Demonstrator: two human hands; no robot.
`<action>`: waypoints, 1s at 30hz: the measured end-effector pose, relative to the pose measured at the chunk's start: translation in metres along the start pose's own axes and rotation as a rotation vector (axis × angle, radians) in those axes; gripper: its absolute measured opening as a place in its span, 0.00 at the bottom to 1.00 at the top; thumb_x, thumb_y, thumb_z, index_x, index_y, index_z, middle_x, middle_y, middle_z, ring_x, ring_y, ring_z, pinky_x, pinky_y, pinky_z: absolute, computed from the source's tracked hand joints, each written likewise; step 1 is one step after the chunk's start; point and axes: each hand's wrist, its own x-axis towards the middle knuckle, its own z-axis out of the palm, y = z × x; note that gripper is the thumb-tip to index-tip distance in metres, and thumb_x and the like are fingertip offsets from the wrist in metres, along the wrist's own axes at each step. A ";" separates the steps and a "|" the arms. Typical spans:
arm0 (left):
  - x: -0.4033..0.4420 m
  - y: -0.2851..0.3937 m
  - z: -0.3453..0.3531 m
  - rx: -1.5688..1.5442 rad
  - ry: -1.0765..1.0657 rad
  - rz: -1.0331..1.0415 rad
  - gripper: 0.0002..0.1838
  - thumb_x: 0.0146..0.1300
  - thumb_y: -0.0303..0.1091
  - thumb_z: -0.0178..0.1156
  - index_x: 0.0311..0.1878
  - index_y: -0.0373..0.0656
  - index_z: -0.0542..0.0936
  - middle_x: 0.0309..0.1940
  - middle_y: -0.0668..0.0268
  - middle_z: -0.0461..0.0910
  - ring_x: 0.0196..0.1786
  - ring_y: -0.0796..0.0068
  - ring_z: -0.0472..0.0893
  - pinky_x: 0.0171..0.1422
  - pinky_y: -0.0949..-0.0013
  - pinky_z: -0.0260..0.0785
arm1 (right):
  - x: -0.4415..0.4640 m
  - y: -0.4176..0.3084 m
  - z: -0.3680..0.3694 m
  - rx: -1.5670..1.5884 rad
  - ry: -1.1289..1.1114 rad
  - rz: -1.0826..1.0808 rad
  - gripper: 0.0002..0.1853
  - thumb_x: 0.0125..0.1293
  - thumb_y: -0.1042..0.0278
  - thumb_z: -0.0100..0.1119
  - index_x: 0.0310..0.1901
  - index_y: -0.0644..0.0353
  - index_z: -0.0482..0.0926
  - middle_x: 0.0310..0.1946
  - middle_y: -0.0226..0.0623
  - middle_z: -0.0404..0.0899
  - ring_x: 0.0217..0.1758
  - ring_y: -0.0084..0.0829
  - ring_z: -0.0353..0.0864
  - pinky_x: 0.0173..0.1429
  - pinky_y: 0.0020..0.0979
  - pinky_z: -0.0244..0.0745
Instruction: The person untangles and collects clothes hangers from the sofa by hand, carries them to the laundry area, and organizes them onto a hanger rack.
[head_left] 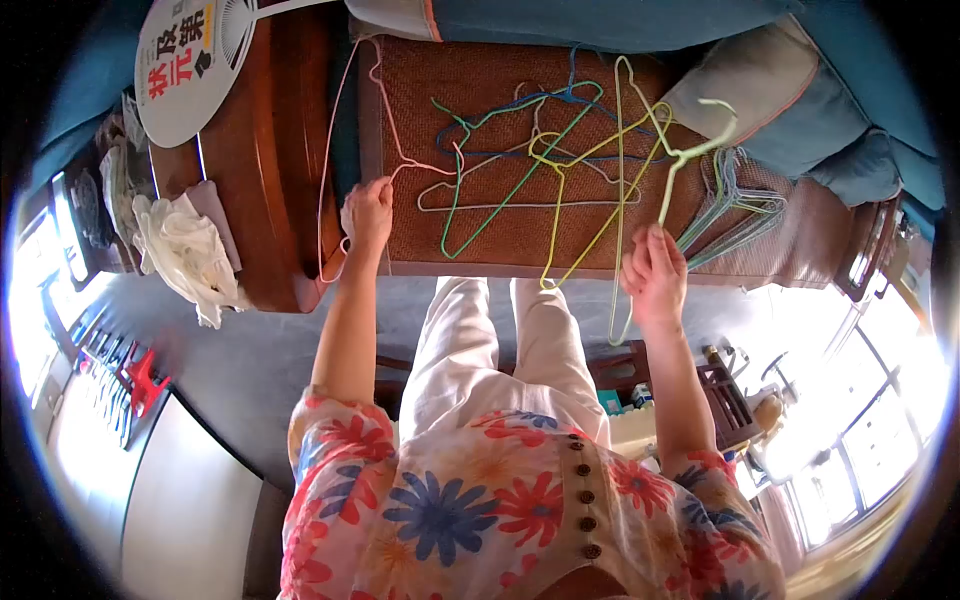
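Note:
My left hand point(368, 215) is closed around a pink wire hanger point(327, 160), held up at the left edge of the brown woven seat mat point(420, 90). In my right hand point(653, 275) is a pale yellow-green hanger point(619, 180), its hook pointing up and right. Between the hands, several loose hangers overlap on the mat: a green hanger point(520, 187), a yellow hanger point(556, 215), a blue hanger point(572, 96) and a grey hanger point(530, 205). Right of my right hand lies a bunch of nested hangers point(735, 210).
A round white fan point(190, 70) with printed characters rests on the wooden armrest point(265, 150). White crumpled cloth or plastic point(180, 245) hangs at the left. Cushions point(750, 80) line the back right. A red object point(147, 380) stands at lower left.

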 end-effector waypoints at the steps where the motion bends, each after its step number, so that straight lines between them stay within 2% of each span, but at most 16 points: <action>1: 0.006 0.004 0.000 0.115 -0.055 -0.031 0.13 0.55 0.38 0.56 0.43 0.50 0.78 0.40 0.60 0.77 0.44 0.57 0.75 0.46 0.58 0.66 | -0.006 -0.005 -0.004 0.023 0.010 0.001 0.15 0.65 0.57 0.49 0.30 0.61 0.70 0.09 0.20 0.52 0.09 0.14 0.49 0.12 0.19 0.43; 2: 0.008 0.010 0.001 0.191 0.028 0.013 0.13 0.53 0.38 0.57 0.43 0.52 0.77 0.37 0.62 0.76 0.44 0.57 0.73 0.47 0.55 0.64 | -0.012 -0.009 -0.009 0.048 0.019 0.004 0.14 0.65 0.57 0.49 0.30 0.61 0.70 0.09 0.20 0.52 0.09 0.14 0.49 0.12 0.19 0.43; 5: 0.006 0.049 -0.012 0.129 0.247 0.122 0.10 0.53 0.36 0.57 0.39 0.51 0.77 0.31 0.60 0.74 0.42 0.56 0.73 0.46 0.57 0.65 | -0.024 -0.014 -0.021 0.125 0.035 0.013 0.14 0.66 0.58 0.47 0.29 0.60 0.70 0.08 0.20 0.52 0.09 0.14 0.47 0.12 0.19 0.42; 6: 0.001 0.058 -0.003 0.014 0.266 0.182 0.07 0.53 0.35 0.57 0.37 0.51 0.76 0.30 0.60 0.72 0.39 0.56 0.74 0.41 0.58 0.66 | -0.027 -0.014 -0.023 0.148 0.034 0.021 0.14 0.66 0.58 0.47 0.29 0.59 0.70 0.08 0.20 0.51 0.09 0.14 0.47 0.13 0.19 0.42; 7: -0.004 0.069 0.006 -0.112 0.111 0.119 0.07 0.54 0.38 0.56 0.35 0.50 0.77 0.29 0.60 0.75 0.34 0.56 0.75 0.36 0.57 0.68 | -0.030 -0.014 -0.025 0.171 0.031 0.029 0.14 0.66 0.58 0.47 0.28 0.59 0.70 0.08 0.20 0.51 0.09 0.14 0.47 0.13 0.19 0.42; 8: -0.006 0.078 0.020 -0.100 -0.086 0.067 0.10 0.54 0.43 0.55 0.31 0.48 0.78 0.28 0.60 0.77 0.31 0.57 0.77 0.33 0.55 0.69 | -0.032 -0.014 -0.026 0.184 0.021 0.062 0.14 0.67 0.58 0.45 0.27 0.58 0.70 0.08 0.20 0.50 0.09 0.14 0.46 0.13 0.20 0.41; 9: -0.006 0.085 0.036 0.000 -0.252 -0.028 0.13 0.54 0.47 0.55 0.30 0.48 0.78 0.28 0.59 0.79 0.33 0.58 0.78 0.37 0.57 0.71 | -0.033 -0.013 -0.026 0.175 0.033 0.068 0.14 0.67 0.58 0.45 0.27 0.58 0.70 0.08 0.20 0.50 0.09 0.14 0.46 0.13 0.20 0.41; 11: -0.004 0.093 0.052 0.078 -0.360 -0.146 0.15 0.53 0.48 0.57 0.33 0.47 0.78 0.30 0.58 0.79 0.36 0.56 0.79 0.39 0.56 0.72 | -0.036 -0.012 -0.027 0.157 0.062 0.081 0.14 0.67 0.58 0.45 0.27 0.58 0.69 0.08 0.20 0.50 0.09 0.14 0.46 0.13 0.20 0.41; 16: -0.002 0.095 0.066 0.082 -0.348 -0.175 0.10 0.50 0.38 0.56 0.35 0.45 0.77 0.30 0.55 0.79 0.36 0.54 0.78 0.39 0.55 0.72 | -0.040 -0.006 -0.030 0.180 0.054 0.087 0.14 0.67 0.58 0.45 0.27 0.57 0.70 0.08 0.20 0.50 0.10 0.14 0.46 0.13 0.20 0.41; 20: -0.015 0.092 0.052 -0.060 -0.108 0.004 0.08 0.50 0.33 0.55 0.34 0.44 0.77 0.26 0.56 0.78 0.32 0.56 0.78 0.35 0.56 0.70 | -0.043 -0.003 -0.031 0.198 0.065 0.109 0.13 0.66 0.59 0.46 0.27 0.57 0.70 0.08 0.20 0.50 0.10 0.14 0.46 0.13 0.20 0.41; 23: -0.027 0.095 0.023 -0.351 -0.041 0.107 0.08 0.50 0.33 0.56 0.34 0.44 0.77 0.26 0.57 0.78 0.31 0.58 0.78 0.34 0.58 0.70 | -0.044 0.000 -0.035 0.208 0.056 0.097 0.13 0.66 0.59 0.46 0.27 0.56 0.70 0.08 0.20 0.50 0.10 0.14 0.46 0.13 0.20 0.41; 24: -0.032 0.094 0.018 -0.387 -0.037 0.141 0.08 0.52 0.32 0.57 0.36 0.44 0.76 0.24 0.57 0.78 0.28 0.59 0.79 0.31 0.60 0.70 | -0.044 0.000 -0.036 0.208 0.052 0.098 0.13 0.66 0.59 0.46 0.27 0.56 0.70 0.08 0.20 0.50 0.10 0.14 0.46 0.13 0.20 0.41; 27: -0.025 0.065 0.044 -0.492 -0.199 0.150 0.08 0.54 0.33 0.55 0.38 0.46 0.76 0.21 0.57 0.78 0.24 0.60 0.78 0.29 0.61 0.70 | -0.044 0.002 -0.032 0.190 0.049 0.097 0.13 0.67 0.59 0.45 0.27 0.57 0.70 0.08 0.20 0.50 0.09 0.14 0.45 0.13 0.20 0.41; 28: -0.016 0.071 0.031 -0.498 -0.401 -0.088 0.09 0.56 0.34 0.53 0.41 0.48 0.76 0.19 0.58 0.77 0.22 0.58 0.78 0.28 0.61 0.70 | -0.043 0.002 -0.032 0.177 0.054 0.094 0.13 0.67 0.59 0.45 0.27 0.57 0.70 0.08 0.20 0.50 0.09 0.14 0.45 0.13 0.20 0.41; 30: 0.002 0.064 0.033 -0.260 -0.265 0.065 0.10 0.57 0.35 0.52 0.42 0.50 0.76 0.28 0.56 0.78 0.28 0.60 0.79 0.32 0.59 0.71 | -0.043 0.003 -0.033 0.171 0.035 0.101 0.13 0.67 0.59 0.45 0.27 0.57 0.70 0.08 0.20 0.50 0.09 0.14 0.46 0.13 0.20 0.42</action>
